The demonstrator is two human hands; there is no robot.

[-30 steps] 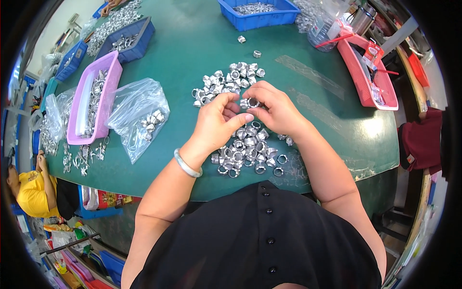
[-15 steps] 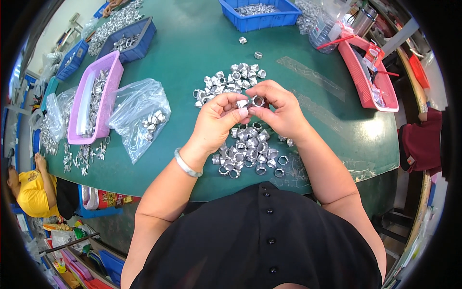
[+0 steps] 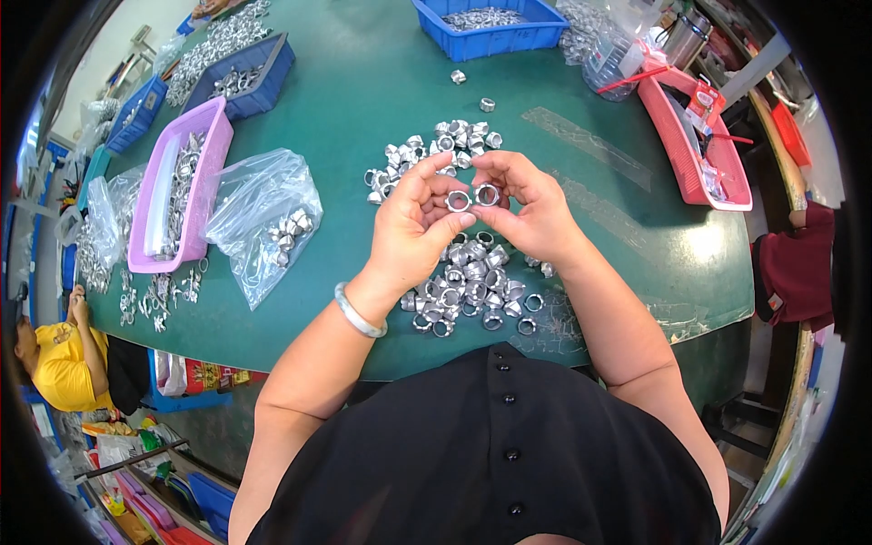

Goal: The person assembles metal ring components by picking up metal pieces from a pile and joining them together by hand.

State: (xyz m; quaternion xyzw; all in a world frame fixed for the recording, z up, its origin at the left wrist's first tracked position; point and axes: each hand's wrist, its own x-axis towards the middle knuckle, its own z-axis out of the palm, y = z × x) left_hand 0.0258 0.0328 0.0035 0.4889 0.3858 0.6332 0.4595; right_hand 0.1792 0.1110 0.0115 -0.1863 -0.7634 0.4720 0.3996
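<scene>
Between the thumb and fingers of my left hand [image 3: 411, 211] is a silver metal ring [image 3: 458, 201], its round opening facing me. My right hand [image 3: 529, 202] pinches a second silver ring [image 3: 487, 194] close beside it. The two rings are side by side, with a small gap between them. Just below my hands lies a pile of similar silver rings [image 3: 474, 283] on the green table. Beyond my fingers another group of such rings [image 3: 468, 136] is spread, partly hidden by my left hand.
To the left are a clear plastic bag [image 3: 263, 218] holding some rings, a pink basket [image 3: 216, 150] of metal pieces and a blue bin [image 3: 280, 68]. Another blue bin [image 3: 495, 40] stands at the far side. A red basket [image 3: 668, 150] sits at right. A person in yellow [image 3: 68, 368] sits at left.
The ring in my left hand has turned so its opening faces me, and my left fingers have lifted and spread a little. My right hand has hardly moved.
</scene>
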